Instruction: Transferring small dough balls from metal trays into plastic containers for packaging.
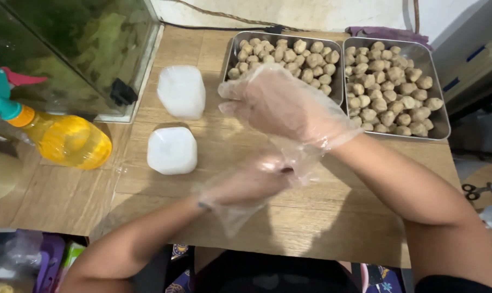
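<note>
- I see my right hand (286, 106) at frame centre, wearing a clear plastic glove (311, 127), fingers spread, grip released.
- My left hand (251, 182), just below, pinches that glove's cuff, its grip clenched on the plastic.
- Two steel trays (442, 116) of brown meatballs (389, 89) sit upper right on the table (322, 217).
- Two white lidded tubs (172, 149) lie left of centre.

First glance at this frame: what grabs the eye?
Two metal trays heaped with brown meatballs at the table's far right. At centre, the right hand, in a clear plastic glove, hovers while the left hand pulls at the glove's cuff. A yellow spray bottle lies at left beside two white tubs.
</note>
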